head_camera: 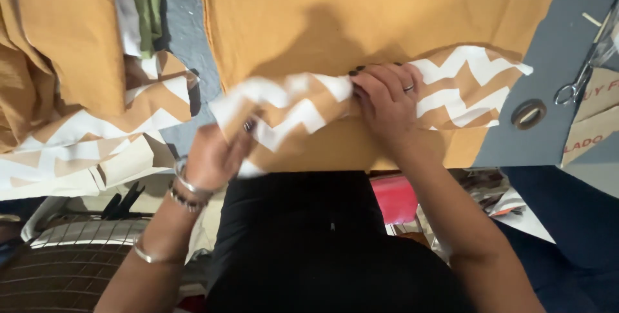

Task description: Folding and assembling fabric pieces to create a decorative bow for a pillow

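At the far left of the frame a heap of cloth (61, 61) lies bunched up, mustard on top, with zigzag-printed pieces (84, 139) spilling out below it. A green fold (145, 3) sits at the upper left, just beside the heap.

My left hand (216, 155) is left of centre, low in the frame, with bracelets (184, 190) at the wrist. Its fingers are pinched together on the left end of the zigzag strip (303, 110), lifting that end a little off the surface.

The strip runs across the middle of the frame, lying on the big mustard cloth (361, 10) that fills the upper centre.

My right hand (387, 97) is just right of centre, fingers curled down and closed on the strip's middle, pressing it onto the mustard cloth. There is a ring (409, 87) on one finger.

Past that hand, the strip's right end (464, 87) lies flat, reaching the edge of the mustard cloth.

Further right, on the grey table (554, 42), lies a round ring (529, 114). Scissors (583, 78) lie near the right edge, beside cardboard (596, 119).
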